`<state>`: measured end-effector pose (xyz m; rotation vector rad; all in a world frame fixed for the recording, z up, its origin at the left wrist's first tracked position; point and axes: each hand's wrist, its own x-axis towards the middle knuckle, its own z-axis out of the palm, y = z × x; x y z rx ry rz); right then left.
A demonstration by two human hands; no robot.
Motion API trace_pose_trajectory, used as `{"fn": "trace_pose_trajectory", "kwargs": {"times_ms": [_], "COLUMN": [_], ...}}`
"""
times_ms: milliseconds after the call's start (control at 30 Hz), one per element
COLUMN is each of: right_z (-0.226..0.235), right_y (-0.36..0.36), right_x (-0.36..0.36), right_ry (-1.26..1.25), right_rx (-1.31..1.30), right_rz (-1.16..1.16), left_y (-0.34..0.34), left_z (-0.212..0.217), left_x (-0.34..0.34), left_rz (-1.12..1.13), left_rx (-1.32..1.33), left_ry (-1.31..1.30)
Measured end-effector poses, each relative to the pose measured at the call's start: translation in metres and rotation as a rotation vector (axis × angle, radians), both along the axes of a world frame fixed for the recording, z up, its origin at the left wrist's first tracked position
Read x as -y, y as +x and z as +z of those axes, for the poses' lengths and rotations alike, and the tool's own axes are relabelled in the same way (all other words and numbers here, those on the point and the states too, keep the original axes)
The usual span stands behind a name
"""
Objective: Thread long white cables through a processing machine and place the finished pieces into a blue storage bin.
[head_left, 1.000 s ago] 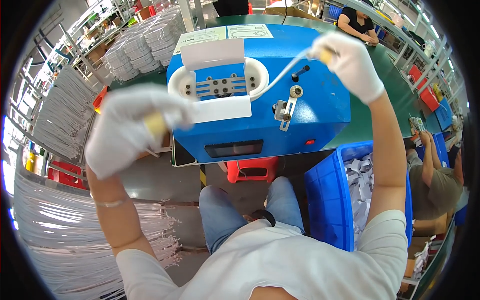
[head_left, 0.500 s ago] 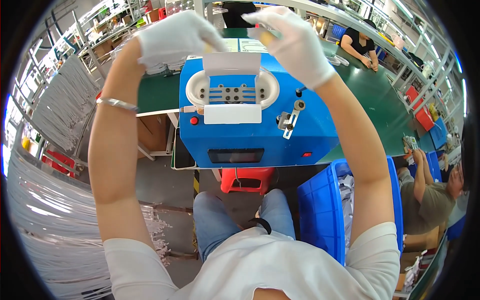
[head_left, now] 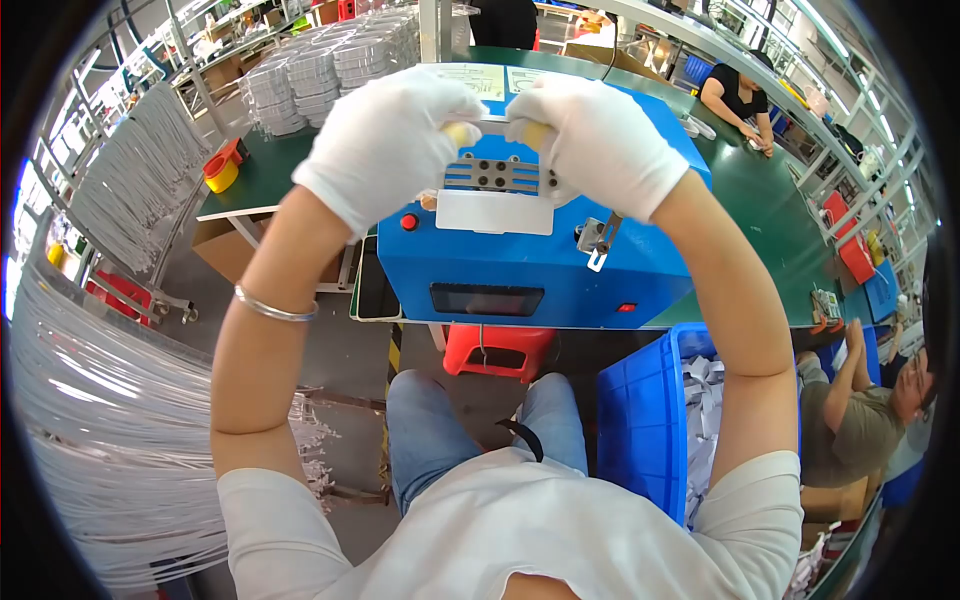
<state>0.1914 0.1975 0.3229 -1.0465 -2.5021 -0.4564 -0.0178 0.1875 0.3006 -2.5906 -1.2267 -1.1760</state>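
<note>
My left hand (head_left: 390, 140) and my right hand (head_left: 605, 140), both in white gloves with yellowish thumb tips, are over the winding fixture (head_left: 492, 176) of a blue machine (head_left: 580, 260). Fingers curled, each hand closes at one end of the far part of a white paper strip (head_left: 494, 212), which shows only as a narrow band between the thumbs. The near part of the strip lies flat in front of the fixture's metal bars. My hands cover the white cable coil at the fixture's sides.
The machine has a red button (head_left: 409, 222), a dark screen (head_left: 487, 299) and a metal arm (head_left: 600, 243). A blue bin (head_left: 640, 410) of white scraps stands at right. Clear trays (head_left: 345, 60) and a yellow tape roll (head_left: 221, 172) are at left. White cables (head_left: 120, 420) hang beside me. Co-workers sit at right.
My hands have come down and inward from above the machine to the fixture's two ends. The strip's far flap, upright before, is now mostly hidden between them. The view has shifted slightly.
</note>
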Motion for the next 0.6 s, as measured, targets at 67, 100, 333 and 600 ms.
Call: {"fn": "trace_pose_trajectory", "kwargs": {"times_ms": [67,100,333,600], "right_z": [0.003,-0.002,-0.019,-0.015], "right_y": [0.003,0.010,0.010,-0.002], "right_x": [-0.007,-0.016,-0.038,-0.013], "right_ry": [-0.185,-0.361,-0.651,-0.665], "right_rx": [-0.015,-0.213,-0.671,-0.686], "right_rz": [-0.081,0.027,0.126,0.168], "left_y": [0.004,0.007,0.010,0.011], "left_z": [-0.009,-0.011,-0.015,-0.005], "left_x": [-0.007,-0.007,-0.010,-0.008], "left_rz": [-0.038,0.007,-0.006,0.134], "left_rx": [0.023,0.008,0.059,-0.044], "left_ry": [0.128,0.235,0.289,-0.184]}}
